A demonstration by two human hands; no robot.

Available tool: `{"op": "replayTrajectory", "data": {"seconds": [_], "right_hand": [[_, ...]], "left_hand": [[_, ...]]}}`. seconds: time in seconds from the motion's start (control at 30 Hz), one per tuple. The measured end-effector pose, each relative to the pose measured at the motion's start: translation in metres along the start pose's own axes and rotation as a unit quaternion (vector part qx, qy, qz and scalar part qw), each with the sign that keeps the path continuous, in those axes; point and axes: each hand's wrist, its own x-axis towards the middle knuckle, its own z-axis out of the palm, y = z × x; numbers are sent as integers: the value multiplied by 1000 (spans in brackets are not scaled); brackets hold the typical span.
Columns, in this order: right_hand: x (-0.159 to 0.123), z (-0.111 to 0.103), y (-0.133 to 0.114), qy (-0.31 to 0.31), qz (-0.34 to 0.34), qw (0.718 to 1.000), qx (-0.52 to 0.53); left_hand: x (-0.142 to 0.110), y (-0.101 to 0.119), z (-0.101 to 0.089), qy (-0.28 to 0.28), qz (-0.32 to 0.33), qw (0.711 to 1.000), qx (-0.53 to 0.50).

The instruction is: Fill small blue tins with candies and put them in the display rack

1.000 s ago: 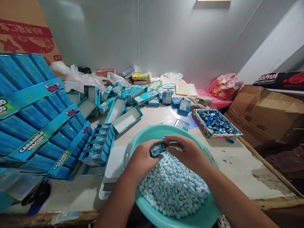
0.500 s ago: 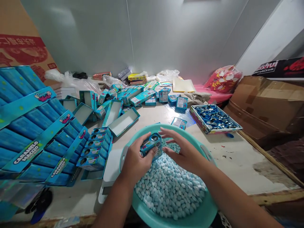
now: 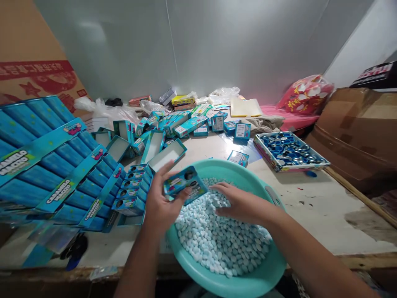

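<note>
My left hand (image 3: pixel 159 203) grips a small blue candy box (image 3: pixel 183 184) over the left rim of a teal basin (image 3: pixel 266 273). The basin is heaped with pale blue candies (image 3: pixel 217 240). My right hand (image 3: pixel 238 203) lies on top of the candies with its fingers curled down among them. Just left of the basin, a row of closed small blue boxes (image 3: pixel 132 188) sits in an open tray.
Stacked blue display cartons (image 3: pixel 46 165) fill the left. Open trays and loose small boxes (image 3: pixel 173 128) litter the middle of the table. A tray of blue and silver caps (image 3: pixel 290 150) stands at the right, cardboard boxes (image 3: pixel 356 132) beyond it.
My left hand has carried the small box leftward, away from my right hand. My right hand let go of it and dropped onto the candies.
</note>
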Motion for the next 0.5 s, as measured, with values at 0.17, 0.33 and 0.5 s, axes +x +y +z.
{"op": "replayTrajectory", "data": {"seconds": [0.17,0.33,0.5], "right_hand": [[-4,1,-3,-66,-4,997,-38],[-3,3,-8,-103,14,993,-57],[-2,5,-5,-70,-2,997,-42]], "left_hand": [[-13,11,-65,111,-51,988,95],[-28,-15,-75,159,-80,958,225],[-30,-51,-58,91,31,925,368]]}}
